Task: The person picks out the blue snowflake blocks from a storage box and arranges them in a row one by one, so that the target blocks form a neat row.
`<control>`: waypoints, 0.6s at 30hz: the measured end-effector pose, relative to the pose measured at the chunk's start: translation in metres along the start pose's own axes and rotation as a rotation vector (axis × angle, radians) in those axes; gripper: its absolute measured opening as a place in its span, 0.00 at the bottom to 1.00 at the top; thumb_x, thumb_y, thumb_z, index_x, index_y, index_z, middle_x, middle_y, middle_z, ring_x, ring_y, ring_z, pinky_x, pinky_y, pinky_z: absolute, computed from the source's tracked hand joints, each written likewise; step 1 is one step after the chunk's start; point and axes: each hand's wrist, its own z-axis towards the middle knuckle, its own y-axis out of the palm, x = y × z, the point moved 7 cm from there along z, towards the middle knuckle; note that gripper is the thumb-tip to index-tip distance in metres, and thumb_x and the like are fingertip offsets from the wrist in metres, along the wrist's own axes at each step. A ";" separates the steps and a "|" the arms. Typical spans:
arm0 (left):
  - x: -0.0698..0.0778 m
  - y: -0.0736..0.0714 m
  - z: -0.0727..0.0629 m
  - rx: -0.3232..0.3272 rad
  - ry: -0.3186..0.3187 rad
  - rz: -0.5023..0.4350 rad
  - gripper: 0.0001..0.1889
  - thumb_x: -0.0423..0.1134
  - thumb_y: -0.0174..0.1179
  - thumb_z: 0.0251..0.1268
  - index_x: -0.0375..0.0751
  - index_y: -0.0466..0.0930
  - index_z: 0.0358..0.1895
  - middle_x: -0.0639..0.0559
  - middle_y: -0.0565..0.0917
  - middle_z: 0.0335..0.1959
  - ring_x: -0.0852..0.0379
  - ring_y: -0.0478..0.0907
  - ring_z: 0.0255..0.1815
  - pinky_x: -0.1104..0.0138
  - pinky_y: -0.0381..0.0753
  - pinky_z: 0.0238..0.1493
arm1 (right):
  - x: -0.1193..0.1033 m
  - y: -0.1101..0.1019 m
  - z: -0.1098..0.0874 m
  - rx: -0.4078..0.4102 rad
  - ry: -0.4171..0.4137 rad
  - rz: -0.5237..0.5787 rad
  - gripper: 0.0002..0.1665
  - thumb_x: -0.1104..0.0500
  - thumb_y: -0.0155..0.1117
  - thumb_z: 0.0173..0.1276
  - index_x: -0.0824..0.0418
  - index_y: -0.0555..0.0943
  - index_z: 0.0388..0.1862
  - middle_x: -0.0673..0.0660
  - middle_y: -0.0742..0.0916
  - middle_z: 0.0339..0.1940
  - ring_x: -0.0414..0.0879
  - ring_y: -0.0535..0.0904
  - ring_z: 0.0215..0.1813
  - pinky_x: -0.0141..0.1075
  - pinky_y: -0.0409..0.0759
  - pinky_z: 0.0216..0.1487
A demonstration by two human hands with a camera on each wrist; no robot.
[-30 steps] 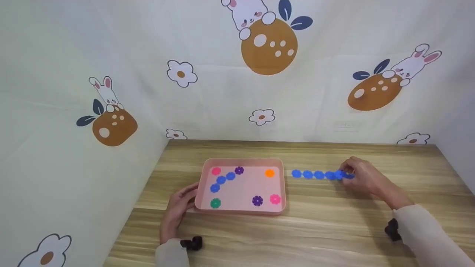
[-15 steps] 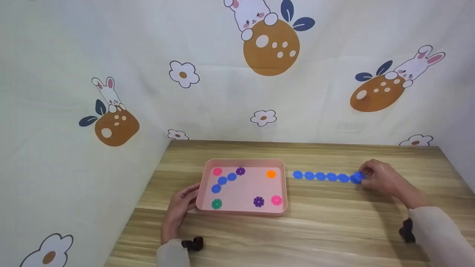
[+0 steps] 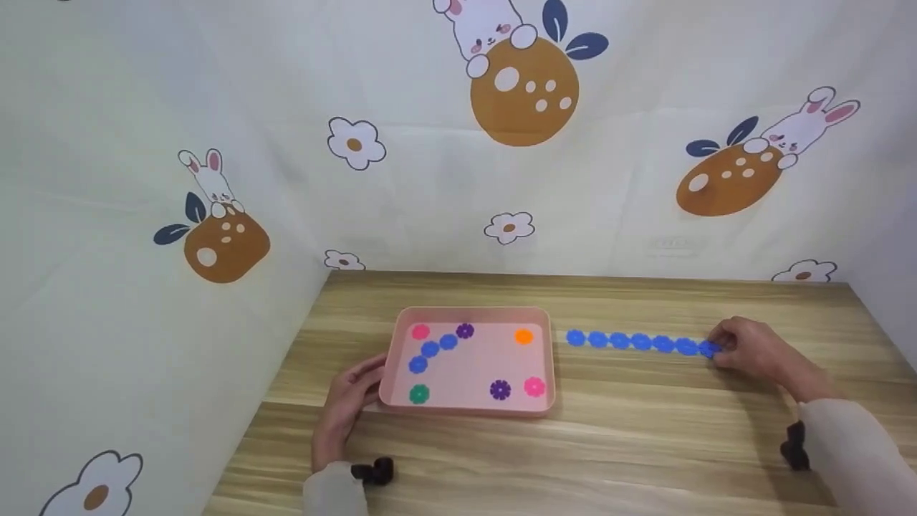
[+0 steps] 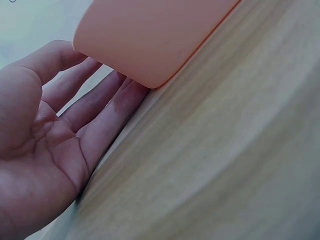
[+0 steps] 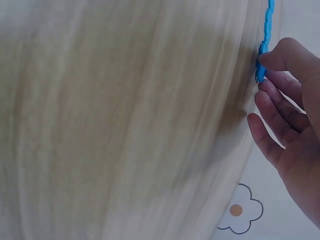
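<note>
A row of blue snowflake discs [image 3: 641,342] lies on the wooden table, running rightward from beside the pink tray [image 3: 467,412]. My right hand [image 3: 752,351] is at the row's right end, thumb and fingertips pinching the last blue snowflake disc [image 3: 708,349]. In the right wrist view that disc [image 5: 261,70] sits between thumb and index finger, while the other fingers are spread loosely. My left hand [image 3: 345,405] rests against the tray's left side. Its fingers reach out, nearly straight, to the tray wall [image 4: 145,40] in the left wrist view.
Inside the tray lie a line of blue discs [image 3: 430,349], a green disc [image 3: 419,393], an orange disc [image 3: 524,337], and pink and purple ones. A cloth with printed rabbits and flowers [image 3: 509,228] hangs behind the table [image 3: 609,451].
My right hand has moved right, and the blue row now stretches further that way, with another disc at its end. My left hand and the tray have stayed in place.
</note>
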 end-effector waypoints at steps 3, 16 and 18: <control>0.001 0.002 0.000 -0.005 -0.005 0.009 0.23 0.46 0.64 0.68 0.44 0.79 0.64 0.42 0.82 0.63 0.52 0.85 0.55 0.65 0.86 0.52 | 0.001 -0.001 -0.001 -0.010 0.005 -0.002 0.17 0.65 0.70 0.58 0.72 0.82 0.45 0.62 0.85 0.39 0.52 0.80 0.43 0.48 0.82 0.46; 0.000 0.002 0.001 0.005 0.000 0.023 0.22 0.43 0.63 0.70 0.43 0.79 0.64 0.41 0.82 0.62 0.54 0.85 0.54 0.64 0.87 0.52 | -0.007 -0.003 0.000 0.046 -0.062 -0.057 0.15 0.66 0.66 0.58 0.71 0.84 0.44 0.62 0.86 0.39 0.53 0.81 0.43 0.50 0.82 0.46; 0.000 0.002 0.001 0.005 0.001 0.025 0.22 0.42 0.63 0.70 0.42 0.79 0.64 0.41 0.82 0.63 0.54 0.85 0.55 0.64 0.87 0.53 | -0.011 -0.005 -0.001 0.083 -0.080 -0.080 0.15 0.66 0.65 0.58 0.72 0.84 0.43 0.62 0.85 0.38 0.53 0.80 0.41 0.49 0.81 0.44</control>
